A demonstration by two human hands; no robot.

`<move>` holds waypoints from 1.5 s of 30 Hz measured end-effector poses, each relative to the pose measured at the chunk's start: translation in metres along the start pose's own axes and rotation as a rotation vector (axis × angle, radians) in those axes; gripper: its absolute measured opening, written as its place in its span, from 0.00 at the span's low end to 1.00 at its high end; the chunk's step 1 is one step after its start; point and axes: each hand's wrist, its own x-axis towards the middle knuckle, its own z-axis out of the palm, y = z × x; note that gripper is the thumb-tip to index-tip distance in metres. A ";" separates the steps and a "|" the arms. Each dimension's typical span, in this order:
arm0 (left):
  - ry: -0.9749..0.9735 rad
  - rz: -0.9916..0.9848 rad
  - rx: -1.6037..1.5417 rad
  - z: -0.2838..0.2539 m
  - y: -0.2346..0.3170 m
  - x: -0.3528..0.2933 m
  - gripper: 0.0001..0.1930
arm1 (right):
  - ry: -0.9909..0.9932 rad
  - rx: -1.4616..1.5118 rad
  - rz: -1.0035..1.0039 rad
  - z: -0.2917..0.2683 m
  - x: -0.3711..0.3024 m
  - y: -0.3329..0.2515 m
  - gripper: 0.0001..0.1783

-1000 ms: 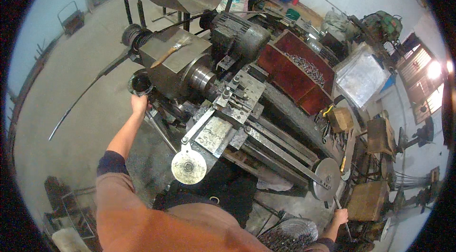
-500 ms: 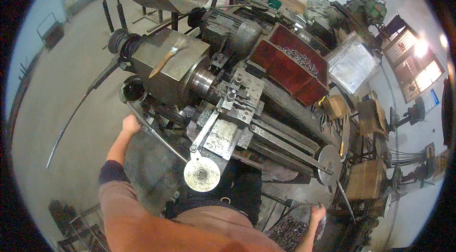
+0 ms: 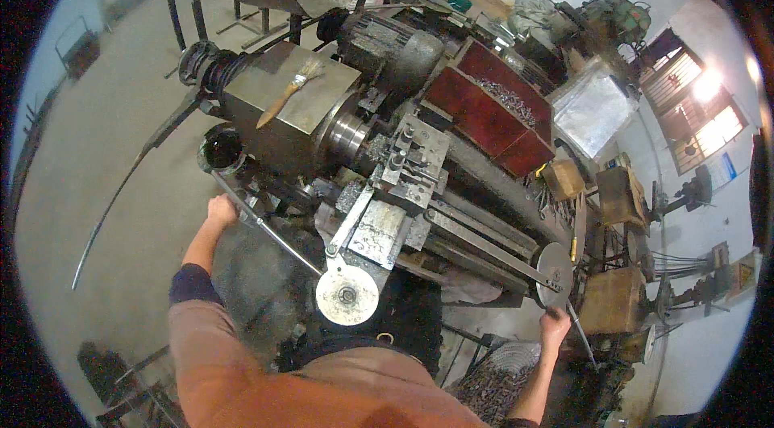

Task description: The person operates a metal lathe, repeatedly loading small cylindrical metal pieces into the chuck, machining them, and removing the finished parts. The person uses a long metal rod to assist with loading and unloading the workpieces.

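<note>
My left hand (image 3: pixel 222 209) is closed around a long metal lever (image 3: pixel 278 240) at the front left of a lathe-like machine (image 3: pixel 403 154). The lever slants down to a pale round disc (image 3: pixel 347 296) near my waist. On the right, my right hand (image 3: pixel 554 326) is closed at the lower edge of a grey round plate (image 3: pixel 555 273), beside the thin rod (image 3: pixel 584 335) that slopes down from it. Whatever its fingers hold is hidden. Below that hand sits a mesh basket of small metal parts (image 3: pixel 496 380).
A wooden-handled brush (image 3: pixel 289 94) lies on the machine's metal housing. Behind the slide stands a dark red tray (image 3: pixel 524 155) with small metal pieces. Loose tools (image 3: pixel 553 206) and cardboard boxes (image 3: pixel 617 299) are on the right. A dark pot (image 3: pixel 222 150) is at the left.
My right hand has moved up and away from above the basket to the lower edge of the grey plate. My left hand stays at the lever. The view has shifted slightly.
</note>
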 end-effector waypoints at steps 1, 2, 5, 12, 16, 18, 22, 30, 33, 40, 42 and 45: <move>0.012 -0.031 -0.052 0.009 -0.002 0.005 0.12 | 0.029 0.012 -0.085 0.003 0.017 0.006 0.13; 0.024 -0.062 -0.099 0.015 -0.002 0.010 0.12 | 0.056 0.026 -0.166 0.009 0.035 0.012 0.13; -0.018 -0.142 -0.175 0.017 -0.002 -0.006 0.14 | -0.065 0.253 -0.393 0.002 0.063 -0.096 0.17; -0.016 0.061 -0.317 -0.132 -0.009 -0.045 0.18 | -0.171 0.531 -1.159 0.038 0.055 -0.349 0.20; 0.451 -0.102 -0.077 -0.246 -0.046 -0.075 0.16 | -0.245 0.192 -1.281 0.093 0.033 -0.433 0.15; 0.624 -0.101 0.074 -0.248 -0.115 -0.085 0.16 | -0.349 0.008 -1.199 0.111 0.023 -0.456 0.12; 0.576 -0.356 0.167 -0.208 -0.129 -0.113 0.20 | -0.457 0.007 -1.113 0.122 0.027 -0.461 0.14; 0.431 -0.455 0.084 -0.183 -0.004 -0.168 0.22 | -0.480 -0.178 -1.163 0.102 0.016 -0.463 0.16; 0.429 -0.441 0.073 -0.197 0.020 -0.168 0.21 | -0.341 -0.214 -1.217 0.105 0.024 -0.457 0.14; 0.564 -0.042 0.154 -0.209 0.044 -0.184 0.19 | -0.235 0.683 -1.352 0.044 -0.003 -0.362 0.20; 0.527 0.227 -0.192 -0.213 0.090 -0.177 0.17 | -0.467 0.866 -1.265 0.044 -0.020 -0.322 0.24; 0.102 0.621 -0.847 -0.231 0.194 -0.184 0.14 | -0.650 1.037 -1.162 0.055 -0.047 -0.283 0.29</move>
